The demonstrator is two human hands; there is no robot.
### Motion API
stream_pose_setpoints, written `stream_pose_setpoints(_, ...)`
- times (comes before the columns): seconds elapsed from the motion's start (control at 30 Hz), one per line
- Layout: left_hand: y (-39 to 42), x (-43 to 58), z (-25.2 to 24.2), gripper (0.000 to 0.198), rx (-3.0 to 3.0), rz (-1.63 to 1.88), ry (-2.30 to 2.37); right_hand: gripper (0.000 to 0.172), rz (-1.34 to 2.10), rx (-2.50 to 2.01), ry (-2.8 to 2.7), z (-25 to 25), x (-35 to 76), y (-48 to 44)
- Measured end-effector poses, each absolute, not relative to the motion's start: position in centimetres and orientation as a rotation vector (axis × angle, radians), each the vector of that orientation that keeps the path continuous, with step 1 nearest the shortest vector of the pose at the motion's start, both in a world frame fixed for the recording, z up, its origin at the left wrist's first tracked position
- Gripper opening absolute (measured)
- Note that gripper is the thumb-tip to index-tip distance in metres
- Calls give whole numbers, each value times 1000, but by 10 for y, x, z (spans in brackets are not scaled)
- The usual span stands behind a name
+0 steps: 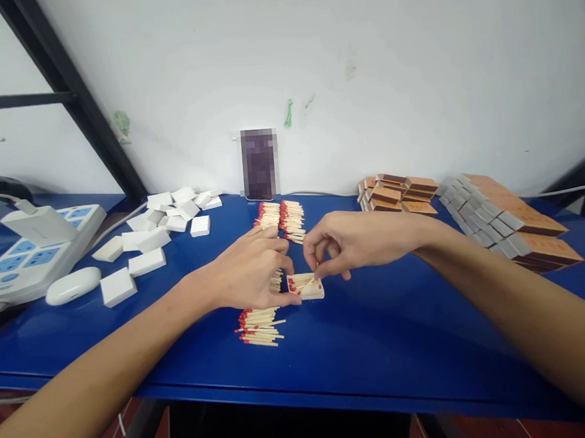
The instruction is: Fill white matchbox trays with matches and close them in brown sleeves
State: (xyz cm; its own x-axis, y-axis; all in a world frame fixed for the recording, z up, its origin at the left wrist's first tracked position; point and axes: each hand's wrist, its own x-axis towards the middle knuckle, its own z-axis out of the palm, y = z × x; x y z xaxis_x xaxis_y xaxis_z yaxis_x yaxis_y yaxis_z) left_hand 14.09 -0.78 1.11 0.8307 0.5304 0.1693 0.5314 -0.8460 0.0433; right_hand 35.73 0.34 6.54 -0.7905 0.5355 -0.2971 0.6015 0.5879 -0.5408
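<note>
A small white matchbox tray lies on the blue table, with several red-tipped matches inside. My left hand steadies the tray's left end between thumb and forefinger. My right hand bends down over the tray's right side, its fingertips pinching what looks like a match, mostly hidden by the fingers. In front of my left hand is a loose pile of matches. Two more match piles, a left one and a right one, lie behind it. Other matches are partly covered by that hand.
White tray pieces lie scattered at the left, near a white earbud case and a power strip. A phone leans on the wall. Orange matchbox sleeves are stacked at the back right and far right.
</note>
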Motion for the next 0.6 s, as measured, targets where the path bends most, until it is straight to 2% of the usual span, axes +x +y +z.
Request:
stream_pose_setpoints(0.13, -8, 141, 11, 38, -3019, -272, -866, 10, -1058, 910, 2808, 52, 351, 4)
stream_pose_setpoints(0.23, -8, 141, 12, 33, -3046, -280, -867, 13, -950, 889, 2934, 44, 348, 7)
stream_pose_setpoints(0.6, -9, 141, 12, 40, -3026, -288, -889, 16, -628, 969, 2779, 46, 351, 8)
